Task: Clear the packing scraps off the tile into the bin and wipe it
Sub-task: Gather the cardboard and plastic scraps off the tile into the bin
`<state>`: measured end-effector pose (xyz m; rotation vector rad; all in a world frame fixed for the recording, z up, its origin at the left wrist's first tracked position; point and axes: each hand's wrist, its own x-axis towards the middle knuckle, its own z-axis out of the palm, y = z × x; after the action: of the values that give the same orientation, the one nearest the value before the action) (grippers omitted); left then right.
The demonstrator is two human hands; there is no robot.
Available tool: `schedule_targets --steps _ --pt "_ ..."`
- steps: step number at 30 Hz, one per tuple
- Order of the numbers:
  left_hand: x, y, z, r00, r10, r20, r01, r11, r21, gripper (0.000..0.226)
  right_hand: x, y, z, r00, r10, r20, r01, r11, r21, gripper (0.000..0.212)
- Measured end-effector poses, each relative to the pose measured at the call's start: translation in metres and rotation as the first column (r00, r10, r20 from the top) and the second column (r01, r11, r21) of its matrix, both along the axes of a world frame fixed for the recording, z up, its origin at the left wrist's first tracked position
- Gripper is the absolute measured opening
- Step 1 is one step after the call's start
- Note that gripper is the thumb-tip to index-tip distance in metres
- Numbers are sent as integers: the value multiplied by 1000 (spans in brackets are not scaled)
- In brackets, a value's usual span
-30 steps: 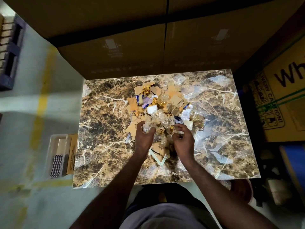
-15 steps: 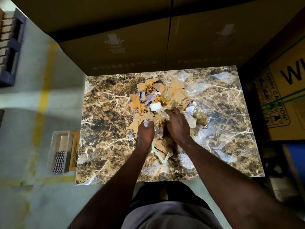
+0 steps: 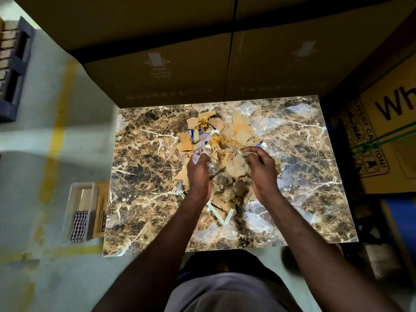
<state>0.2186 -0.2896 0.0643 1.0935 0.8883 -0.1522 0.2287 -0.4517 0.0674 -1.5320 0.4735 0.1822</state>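
Note:
A brown marbled tile (image 3: 144, 183) lies flat on the floor in front of me. A heap of packing scraps (image 3: 225, 136), cardboard bits, gold foil and clear plastic film, covers its middle. My left hand (image 3: 199, 174) grips a crumpled wad of clear plastic at the left side of the heap. My right hand (image 3: 261, 170) pinches a piece of clear film at the heap's right side, fingers curled. A clear plastic bin (image 3: 82, 203) stands on the floor left of the tile, with a checked cloth (image 3: 78, 225) in its near end.
Large cardboard boxes (image 3: 175, 70) wall off the far edge of the tile, and printed cartons (image 3: 382, 136) stand to the right. A small cardboard piece (image 3: 100, 210) lies between bin and tile. Painted concrete floor (image 3: 33, 131) stretches to the left, with a pallet (image 3: 13, 66) at far left.
My right hand has pulled out of the middle of the heap and moved right, now pinching clear film. My left hand has stayed on the wad of plastic.

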Motion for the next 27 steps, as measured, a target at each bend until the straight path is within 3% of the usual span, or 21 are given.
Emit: schedule_targets --steps 2,5,9,12,13,15,20,22,25,27 --pt "3 1 4 998 19 54 -14 997 -81 46 -1 4 11 995 -39 -89 57 978 200 23" --pt "2 -1 12 998 34 59 -21 979 -204 18 -5 13 24 987 -69 -146 120 920 374 26" --pt "-3 -10 24 990 16 143 26 957 -289 24 -12 31 32 990 -121 -78 140 931 337 27" --pt "-7 -15 24 991 0 134 33 969 -243 21 -18 42 35 983 -179 -32 181 945 272 21" --pt "-10 -18 22 992 -13 124 39 976 -214 29 -21 44 36 980 -196 -25 196 946 258 23" --pt "-14 -25 22 995 -44 89 59 984 -170 66 -25 47 41 976 -219 -15 216 947 238 30" --pt "-23 -42 26 984 -160 78 163 986 -38 76 -43 40 52 971 -237 -23 229 907 354 44" --pt "-28 -51 29 978 -184 97 186 983 -9 73 -51 32 52 957 -288 -30 274 869 411 45" --pt "-36 -69 29 965 -247 90 250 968 -14 41 -64 13 52 920 -390 -21 352 805 478 47" --pt "-45 -88 38 955 -285 87 286 958 6 40 -74 -2 56 895 -444 -36 402 771 493 46"
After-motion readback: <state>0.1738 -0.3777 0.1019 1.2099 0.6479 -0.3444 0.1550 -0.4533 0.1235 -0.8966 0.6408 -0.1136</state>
